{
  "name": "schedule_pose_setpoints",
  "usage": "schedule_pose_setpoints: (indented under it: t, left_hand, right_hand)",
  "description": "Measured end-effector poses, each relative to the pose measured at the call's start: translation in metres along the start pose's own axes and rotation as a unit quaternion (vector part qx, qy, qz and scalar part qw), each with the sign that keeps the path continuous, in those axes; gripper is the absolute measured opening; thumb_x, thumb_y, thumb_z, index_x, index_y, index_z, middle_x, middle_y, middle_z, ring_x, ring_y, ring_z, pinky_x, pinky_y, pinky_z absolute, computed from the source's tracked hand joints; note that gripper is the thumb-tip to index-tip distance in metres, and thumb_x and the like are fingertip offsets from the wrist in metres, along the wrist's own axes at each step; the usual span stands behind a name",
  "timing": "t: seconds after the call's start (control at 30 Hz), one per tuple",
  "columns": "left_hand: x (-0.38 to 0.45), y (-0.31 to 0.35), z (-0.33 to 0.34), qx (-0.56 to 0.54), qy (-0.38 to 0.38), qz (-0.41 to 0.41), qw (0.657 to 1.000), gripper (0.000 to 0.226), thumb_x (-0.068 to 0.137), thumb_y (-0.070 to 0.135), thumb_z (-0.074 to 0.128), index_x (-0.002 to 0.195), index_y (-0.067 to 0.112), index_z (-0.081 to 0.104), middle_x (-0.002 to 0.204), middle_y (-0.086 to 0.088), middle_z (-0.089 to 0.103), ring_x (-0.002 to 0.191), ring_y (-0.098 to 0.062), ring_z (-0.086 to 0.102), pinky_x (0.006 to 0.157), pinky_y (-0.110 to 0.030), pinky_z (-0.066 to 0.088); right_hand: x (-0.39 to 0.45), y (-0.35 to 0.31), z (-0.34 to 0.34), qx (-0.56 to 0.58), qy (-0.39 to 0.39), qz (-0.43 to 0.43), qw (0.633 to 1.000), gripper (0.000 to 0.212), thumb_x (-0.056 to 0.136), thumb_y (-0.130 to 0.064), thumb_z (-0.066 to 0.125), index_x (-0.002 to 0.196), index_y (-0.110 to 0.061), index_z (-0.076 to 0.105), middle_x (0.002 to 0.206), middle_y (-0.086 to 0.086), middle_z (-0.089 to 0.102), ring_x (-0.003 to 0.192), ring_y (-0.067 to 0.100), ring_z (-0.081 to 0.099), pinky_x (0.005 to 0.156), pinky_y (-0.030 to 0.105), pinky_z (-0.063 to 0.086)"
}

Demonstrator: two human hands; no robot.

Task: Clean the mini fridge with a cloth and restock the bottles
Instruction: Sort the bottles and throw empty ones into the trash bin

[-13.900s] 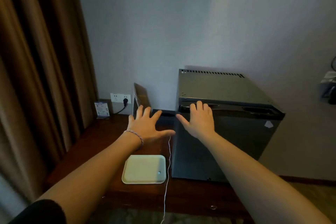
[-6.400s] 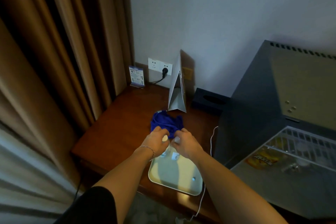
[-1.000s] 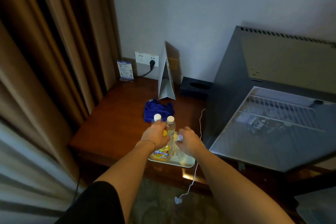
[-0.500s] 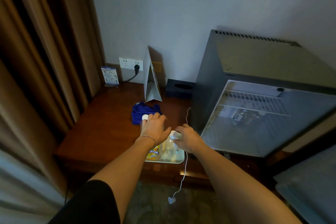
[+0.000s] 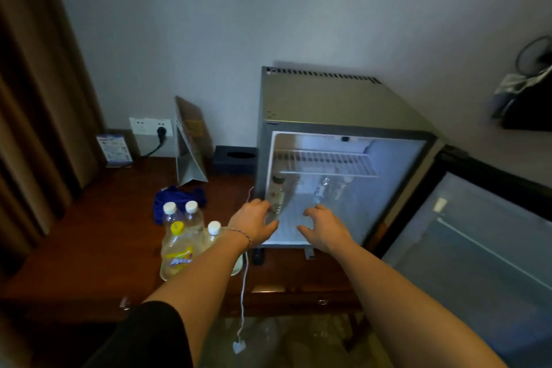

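Neither grip holds anything (four bottles [image 5: 179, 236] on tray [image 5: 237, 267]).

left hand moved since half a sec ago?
Yes. The left hand left the bottles on the tray and went right, to the open mini fridge, reaching by a bottle inside.

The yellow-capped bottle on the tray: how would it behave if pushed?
The yellow-capped bottle stands upright and tall on the tray, so it would probably tip rather than slide. Crowded against the white-capped bottles, it might knock them. Its plastic looks smooth, possibly slippery.
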State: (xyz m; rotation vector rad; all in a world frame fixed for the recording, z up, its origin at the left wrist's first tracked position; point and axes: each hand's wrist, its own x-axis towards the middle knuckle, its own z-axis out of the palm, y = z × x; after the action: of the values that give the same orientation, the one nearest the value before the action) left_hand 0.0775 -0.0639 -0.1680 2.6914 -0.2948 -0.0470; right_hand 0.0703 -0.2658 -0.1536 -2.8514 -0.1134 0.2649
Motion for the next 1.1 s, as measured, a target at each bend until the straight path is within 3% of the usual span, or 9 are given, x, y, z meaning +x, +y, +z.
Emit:
schedule_pose_setpoints:
  t: [0.13, 0.4, 0.63, 0.83, 0.93, 1.03, 1.1]
  left_hand:
    - [0.008, 0.058, 0.018, 0.006, -0.029, -0.003, 1.000, 0.048, 0.094, 0.051, 0.055, 0.127, 0.016, 0.055, 0.128, -0.007, 0.055, 0.116, -0.027, 0.054, 0.098, -0.040, 0.047]
    - [0.030, 0.118, 0.038, 0.024, -0.036, -0.031, 0.999, 0.061, 0.096, 0.054, 0.051, 0.143, 0.015, 0.045, 0.141, -0.009, 0.048, 0.129, -0.028, 0.046, 0.107, -0.042, 0.043]
    - [0.084, 0.126, 0.042, 0.051, -0.056, 0.011, 0.997, 0.065, 0.097, 0.054, 0.049, 0.149, 0.017, 0.037, 0.152, -0.010, 0.037, 0.136, -0.032, 0.040, 0.107, -0.046, 0.042]
    - [0.143, 0.119, 0.066, 0.059, -0.074, 0.045, 0.995, 0.077, 0.094, 0.061, 0.049, 0.155, 0.017, 0.028, 0.159, -0.006, 0.026, 0.145, -0.030, 0.025, 0.118, -0.044, 0.028]
    - [0.172, 0.111, 0.078, 0.048, -0.046, 0.058, 0.996, 0.079, 0.092, 0.061, 0.053, 0.154, 0.018, 0.030, 0.160, -0.007, 0.031, 0.145, -0.029, 0.029, 0.118, -0.041, 0.028]
    - [0.197, 0.107, 0.089, 0.034, -0.014, 0.076, 0.996, 0.073, 0.090, 0.059, 0.056, 0.151, 0.023, 0.037, 0.153, -0.008, 0.044, 0.136, -0.029, 0.044, 0.112, -0.038, 0.038]
    - [0.207, 0.105, 0.096, 0.042, -0.008, 0.079, 0.996, 0.074, 0.091, 0.058, 0.055, 0.153, 0.023, 0.035, 0.155, -0.009, 0.041, 0.136, -0.031, 0.045, 0.111, -0.038, 0.038]
  right_hand:
    - [-0.012, 0.054, -0.026, 0.013, 0.027, 0.022, 0.999, 0.056, 0.099, -0.048, 0.054, 0.145, -0.017, 0.046, 0.152, 0.003, 0.038, 0.130, 0.026, 0.049, 0.103, 0.042, 0.045]
    - [-0.012, 0.117, -0.050, 0.016, 0.064, 0.037, 0.997, 0.056, 0.101, -0.047, 0.051, 0.146, -0.014, 0.042, 0.142, 0.005, 0.041, 0.116, 0.028, 0.056, 0.088, 0.041, 0.049]
    - [0.033, 0.126, -0.054, 0.039, 0.080, 0.048, 0.995, 0.059, 0.100, -0.045, 0.054, 0.148, -0.012, 0.042, 0.151, 0.007, 0.035, 0.124, 0.031, 0.054, 0.095, 0.041, 0.050]
    - [0.080, 0.144, -0.038, 0.036, 0.075, 0.032, 0.996, 0.062, 0.100, -0.042, 0.055, 0.150, -0.009, 0.036, 0.152, 0.010, 0.033, 0.133, 0.029, 0.045, 0.107, 0.038, 0.043]
    - [0.105, 0.155, -0.033, 0.035, 0.098, 0.031, 0.994, 0.060, 0.099, -0.041, 0.057, 0.146, -0.010, 0.039, 0.153, 0.008, 0.033, 0.133, 0.028, 0.044, 0.106, 0.038, 0.043]
    - [0.125, 0.170, -0.022, 0.050, 0.142, 0.011, 0.989, 0.057, 0.097, -0.037, 0.061, 0.142, -0.007, 0.044, 0.152, 0.009, 0.037, 0.134, 0.030, 0.044, 0.104, 0.041, 0.044]
    - [0.137, 0.177, -0.014, 0.059, 0.164, -0.005, 0.985, 0.054, 0.095, -0.034, 0.064, 0.137, -0.005, 0.048, 0.149, 0.012, 0.041, 0.132, 0.032, 0.046, 0.104, 0.041, 0.044]
